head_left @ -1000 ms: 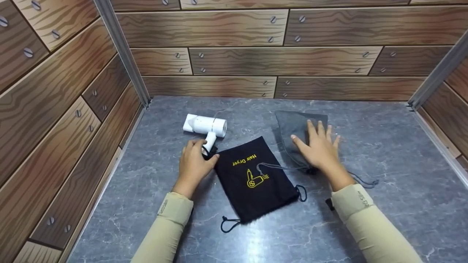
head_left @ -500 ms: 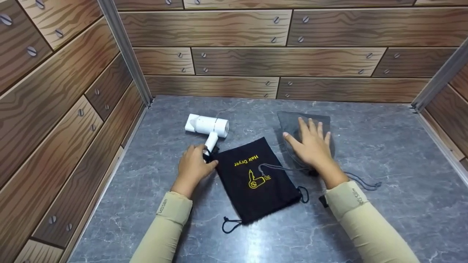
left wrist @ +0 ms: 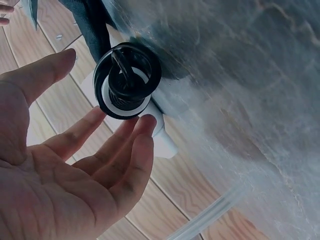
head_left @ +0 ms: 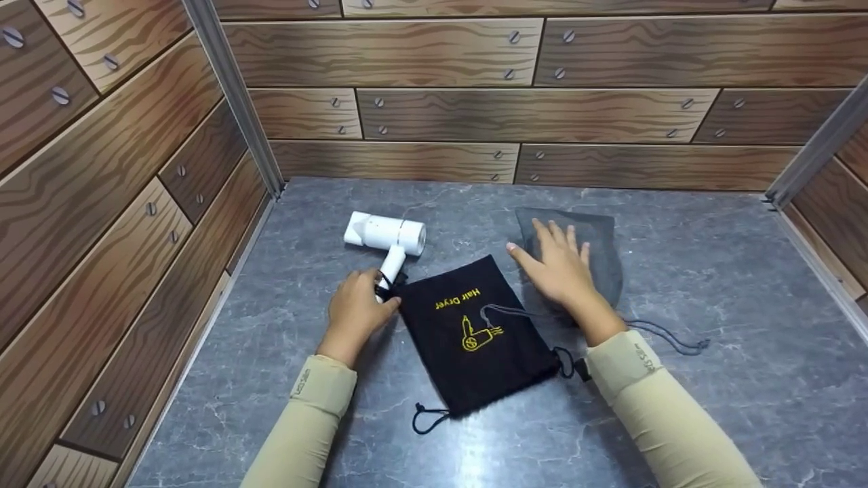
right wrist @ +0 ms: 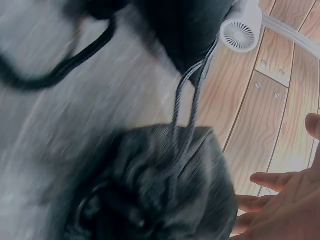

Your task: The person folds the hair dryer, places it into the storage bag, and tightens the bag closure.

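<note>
A white hair dryer [head_left: 385, 232] lies at the left with its handle toward me. My left hand [head_left: 357, 308] is at the lower end of that handle, where a black cord is bunched. In the left wrist view the fingertips [left wrist: 146, 125] are right at the handle's black end [left wrist: 127, 82], and the thumb stands apart. My right hand [head_left: 559, 270], fingers straight and spread, is over a grey drawstring pouch [head_left: 602, 254]. Between the hands lies a black drawstring bag [head_left: 444, 352] with yellow "Hair Dryer" lettering and a dryer drawing.
The pouch's grey cord [head_left: 668, 333] trails right, and another length crosses the black bag. Black cord loops [head_left: 428, 419] stick out from the bag's near corners. Wood-patterned walls [head_left: 407, 115] enclose the grey marbled tabletop [head_left: 291, 434] at the back and sides.
My right hand has moved left across the grey pouch, uncovering its right side. My left hand stays by the dryer's handle. The dryer and black bag lie as before.
</note>
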A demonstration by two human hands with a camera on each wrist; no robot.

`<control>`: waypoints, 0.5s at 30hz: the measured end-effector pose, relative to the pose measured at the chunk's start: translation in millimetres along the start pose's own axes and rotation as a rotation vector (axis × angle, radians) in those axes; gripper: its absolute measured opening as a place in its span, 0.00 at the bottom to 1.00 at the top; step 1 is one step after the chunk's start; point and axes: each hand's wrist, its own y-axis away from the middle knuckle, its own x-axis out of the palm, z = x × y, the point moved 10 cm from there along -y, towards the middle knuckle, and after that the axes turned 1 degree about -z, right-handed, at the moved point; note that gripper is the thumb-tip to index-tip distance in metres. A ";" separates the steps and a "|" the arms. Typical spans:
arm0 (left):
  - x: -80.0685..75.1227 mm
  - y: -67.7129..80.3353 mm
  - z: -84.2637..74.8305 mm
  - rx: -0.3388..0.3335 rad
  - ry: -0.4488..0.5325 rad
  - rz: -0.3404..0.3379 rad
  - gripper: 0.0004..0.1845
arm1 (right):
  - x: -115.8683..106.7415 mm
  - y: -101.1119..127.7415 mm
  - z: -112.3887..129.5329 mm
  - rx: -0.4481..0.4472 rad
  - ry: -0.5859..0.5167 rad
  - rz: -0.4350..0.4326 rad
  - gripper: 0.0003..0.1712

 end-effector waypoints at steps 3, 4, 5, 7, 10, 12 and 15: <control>-0.6 -0.5 0.4 -0.006 -0.006 -0.004 0.24 | 3.7 -0.8 6.6 -0.005 -0.015 0.009 0.51; -0.7 -0.7 0.8 -0.011 -0.006 -0.004 0.24 | 4.8 -1.2 8.6 -0.006 -0.019 0.013 0.52; -0.8 -1.0 1.5 -0.018 -0.005 -0.005 0.23 | 5.8 -1.6 10.9 -0.009 -0.021 0.016 0.52; -0.4 -1.8 3.9 -0.037 -0.002 -0.002 0.23 | 7.3 -2.4 15.1 -0.016 -0.019 0.018 0.52; 0.7 -3.1 7.5 -0.055 0.002 -0.001 0.22 | 8.9 -4.1 20.4 -0.025 -0.021 0.018 0.51; 1.4 -4.1 9.5 -0.057 0.006 -0.004 0.20 | 10.0 -4.9 23.0 -0.031 -0.020 0.017 0.51; 1.7 -5.4 11.4 -0.048 0.007 -0.014 0.16 | 12.3 -5.8 26.3 -0.035 -0.026 0.020 0.50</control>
